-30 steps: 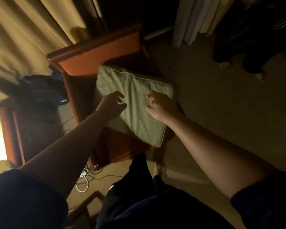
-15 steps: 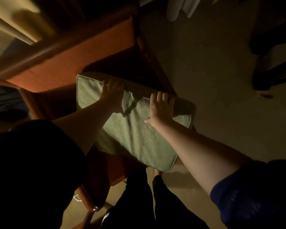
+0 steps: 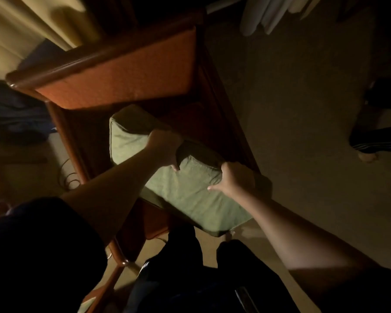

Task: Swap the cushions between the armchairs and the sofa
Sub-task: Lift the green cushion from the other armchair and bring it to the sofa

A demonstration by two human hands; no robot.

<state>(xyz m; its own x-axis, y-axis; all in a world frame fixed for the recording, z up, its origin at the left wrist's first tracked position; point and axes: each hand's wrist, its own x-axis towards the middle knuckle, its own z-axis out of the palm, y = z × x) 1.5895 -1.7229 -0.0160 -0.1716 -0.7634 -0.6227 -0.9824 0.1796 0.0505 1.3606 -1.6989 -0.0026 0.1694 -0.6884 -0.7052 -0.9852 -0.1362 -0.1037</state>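
1. the left hand (image 3: 165,147) was clamped on the far edge of the green cushion (image 3: 185,190), fingers curled over the top and thumb pressing on the near face.
2. the right hand (image 3: 234,179) gripped the same far edge further to the right, fingers wrapped out of sight behind it and thumb spread on the green cloth.
3. between the two hands the cushion's edge was pinched and dented.
4. the cushion lay tilted over the seat of the armchair (image 3: 122,71), its near corner jutting past the seat's front edge above the carpet floor (image 3: 303,109).
5. the armchair had a wooden frame and an orange-red padded back, which stood beyond the cushion.
6. both forearms were bare, reaching from dark sleeves at the bottom of the view.
7. pale curtains (image 3: 32,23) hung behind the armchair at the upper left, and a loop of cable (image 3: 69,179) lay on the floor to its left.
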